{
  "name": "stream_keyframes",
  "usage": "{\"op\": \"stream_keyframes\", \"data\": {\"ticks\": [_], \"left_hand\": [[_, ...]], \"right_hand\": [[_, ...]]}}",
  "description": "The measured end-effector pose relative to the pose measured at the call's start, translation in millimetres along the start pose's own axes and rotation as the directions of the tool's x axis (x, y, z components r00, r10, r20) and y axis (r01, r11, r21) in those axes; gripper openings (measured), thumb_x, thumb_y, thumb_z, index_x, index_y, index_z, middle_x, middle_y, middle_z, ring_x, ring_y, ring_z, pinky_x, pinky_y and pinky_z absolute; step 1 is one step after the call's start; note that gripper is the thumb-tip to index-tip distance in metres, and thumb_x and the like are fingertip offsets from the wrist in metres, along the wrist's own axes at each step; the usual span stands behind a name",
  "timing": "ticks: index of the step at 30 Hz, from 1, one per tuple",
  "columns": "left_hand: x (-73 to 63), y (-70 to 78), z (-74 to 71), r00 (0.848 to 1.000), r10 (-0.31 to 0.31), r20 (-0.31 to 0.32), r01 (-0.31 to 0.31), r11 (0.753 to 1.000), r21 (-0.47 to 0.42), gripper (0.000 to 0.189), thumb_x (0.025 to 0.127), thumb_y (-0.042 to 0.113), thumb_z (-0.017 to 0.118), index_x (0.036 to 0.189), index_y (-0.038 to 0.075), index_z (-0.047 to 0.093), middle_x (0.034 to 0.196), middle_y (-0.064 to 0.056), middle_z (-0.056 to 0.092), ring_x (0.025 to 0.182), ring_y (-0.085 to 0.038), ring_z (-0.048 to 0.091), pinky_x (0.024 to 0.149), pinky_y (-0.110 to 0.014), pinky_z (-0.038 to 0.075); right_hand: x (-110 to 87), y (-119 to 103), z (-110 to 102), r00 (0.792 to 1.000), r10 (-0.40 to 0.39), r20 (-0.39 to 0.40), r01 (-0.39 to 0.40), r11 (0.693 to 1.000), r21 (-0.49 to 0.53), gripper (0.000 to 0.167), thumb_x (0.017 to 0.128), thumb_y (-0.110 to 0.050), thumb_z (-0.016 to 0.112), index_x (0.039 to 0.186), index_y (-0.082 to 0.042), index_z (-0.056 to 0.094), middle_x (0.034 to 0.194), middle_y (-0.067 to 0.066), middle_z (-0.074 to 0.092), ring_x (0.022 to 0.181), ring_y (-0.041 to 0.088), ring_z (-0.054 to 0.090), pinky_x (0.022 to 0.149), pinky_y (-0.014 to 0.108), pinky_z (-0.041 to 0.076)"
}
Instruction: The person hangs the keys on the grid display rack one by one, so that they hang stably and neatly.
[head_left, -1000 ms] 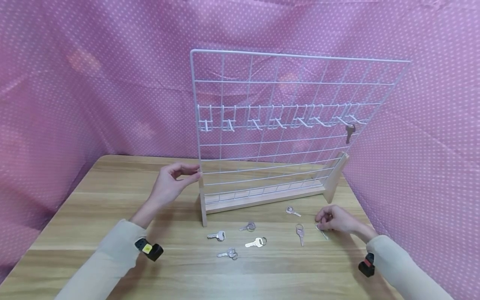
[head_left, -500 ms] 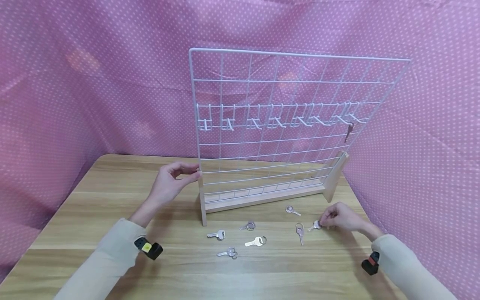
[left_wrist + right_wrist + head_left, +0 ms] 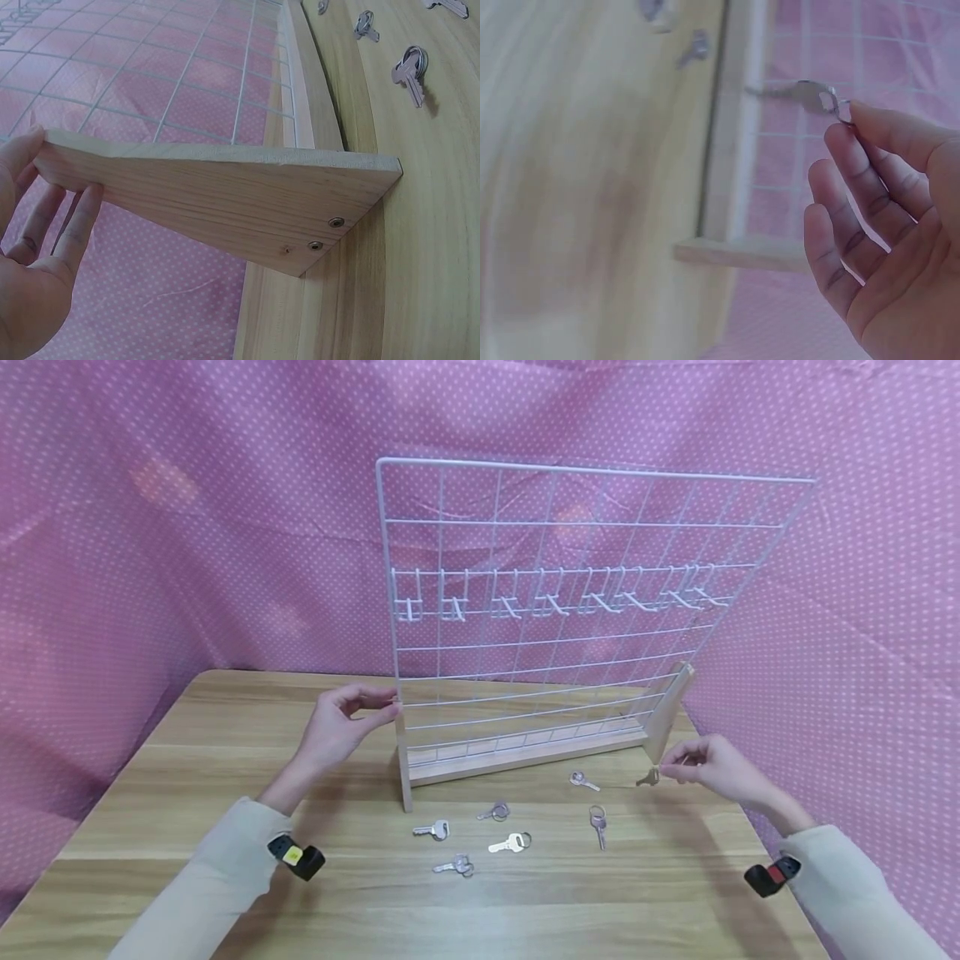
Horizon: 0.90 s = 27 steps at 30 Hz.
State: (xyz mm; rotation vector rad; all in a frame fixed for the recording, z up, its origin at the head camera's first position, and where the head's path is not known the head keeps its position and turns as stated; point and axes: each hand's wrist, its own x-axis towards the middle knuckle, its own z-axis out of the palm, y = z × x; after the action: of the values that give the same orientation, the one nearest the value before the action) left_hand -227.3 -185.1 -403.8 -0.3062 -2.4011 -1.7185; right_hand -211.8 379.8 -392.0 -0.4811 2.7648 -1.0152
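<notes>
My left hand point(image 3: 341, 727) holds the left wooden side panel point(image 3: 217, 191) of a white wire grid rack point(image 3: 592, 470), thumb on the front edge and fingers behind it in the left wrist view. Thumb and forefinger of my right hand point(image 3: 716, 767) pinch the ring of a key point(image 3: 810, 96). That key points left, raised beside the rack's right wooden foot point(image 3: 667, 714). Lower on the tabletop lie a key with a ring point(image 3: 598, 827), a brassy key point(image 3: 512, 842), a silver key point(image 3: 433, 830) and several others.
White hooks point(image 3: 553, 603) line the grid in a row, their prongs facing me. A wooden base bar point(image 3: 525, 762) joins the rack's two sides. Pink dotted cloth point(image 3: 225, 527) hangs behind and at the sides of the wooden table point(image 3: 225, 718).
My right hand has picked the key off the tabletop and carried it up and right toward the rack's right foot. The key seen on the rightmost hook has turned and hardly shows. The left hand stays put.
</notes>
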Motion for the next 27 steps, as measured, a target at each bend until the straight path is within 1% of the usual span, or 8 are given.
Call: {"op": "stream_keyframes", "data": {"ticks": [3,7,12,18,22,27], "left_hand": [[0.4,0.4,0.3,1.0,0.003,0.004,-0.003,1.0,0.002,0.033,0.095,0.025,0.081,0.12,0.005,0.075,0.121,-0.008,0.078,0.102,-0.001,0.069,0.087,-0.016,0.057],[0.7,1.9,-0.1,1.0,0.003,0.01,-0.003,1.0,0.013,0.033,0.095,0.026,0.081,0.12,0.006,0.075,0.125,-0.015,0.076,0.102,0.0,0.069,0.088,-0.016,0.056],[1.9,4.1,-2.0,1.0,-0.009,0.02,0.009,1.0,0.027,0.034,0.095,0.029,0.081,0.119,0.006,0.075,0.126,-0.016,0.076,0.102,0.0,0.068,0.086,-0.016,0.056],[2.4,7.0,-5.4,0.999,-0.026,0.035,0.025,0.998,0.056,0.036,0.095,0.032,0.081,0.12,0.007,0.075,0.128,-0.015,0.076,0.103,0.0,0.068,0.086,-0.017,0.057],[3.3,7.8,-6.4,0.998,-0.038,0.047,0.035,0.997,0.061,0.036,0.095,0.032,0.081,0.119,0.006,0.075,0.129,-0.014,0.076,0.102,0.0,0.068,0.087,-0.017,0.057],[4.5,9.1,-7.8,0.996,-0.049,0.069,0.044,0.997,0.066,0.036,0.095,0.031,0.081,0.12,0.006,0.075,0.13,-0.015,0.075,0.1,0.001,0.069,0.087,-0.017,0.058]], "right_hand": [[-1.5,-15,-12,1.0,0.009,-0.03,-0.01,1.0,-0.027,0.011,0.098,-0.016,0.074,0.099,-0.006,0.079,0.081,-0.004,0.071,0.071,0.004,0.058,0.061,0.023,0.046],[-2.7,-39,-29,0.998,0.035,-0.048,-0.037,0.998,-0.049,0.014,0.099,-0.018,0.074,0.103,-0.005,0.078,0.084,-0.008,0.072,0.075,0.004,0.061,0.065,0.024,0.05],[-2.3,-66,-51,0.995,0.022,-0.095,-0.029,0.997,-0.072,0.015,0.1,-0.019,0.074,0.105,-0.006,0.078,0.088,-0.013,0.075,0.08,0.004,0.067,0.072,0.023,0.054],[0.8,-93,-75,0.987,-0.039,-0.157,0.03,0.998,-0.058,0.013,0.099,-0.015,0.074,0.106,-0.004,0.078,0.089,-0.018,0.076,0.084,0.001,0.07,0.076,0.018,0.055],[2.8,-107,-85,0.98,-0.067,-0.185,0.059,0.997,-0.049,0.013,0.098,-0.013,0.075,0.106,-0.003,0.078,0.088,-0.019,0.077,0.084,0.0,0.07,0.076,0.015,0.054],[4.0,-124,-94,0.972,-0.065,-0.227,0.058,0.998,-0.035,0.013,0.098,-0.012,0.075,0.106,-0.003,0.078,0.086,-0.016,0.079,0.084,0.001,0.071,0.076,0.016,0.055]]}}
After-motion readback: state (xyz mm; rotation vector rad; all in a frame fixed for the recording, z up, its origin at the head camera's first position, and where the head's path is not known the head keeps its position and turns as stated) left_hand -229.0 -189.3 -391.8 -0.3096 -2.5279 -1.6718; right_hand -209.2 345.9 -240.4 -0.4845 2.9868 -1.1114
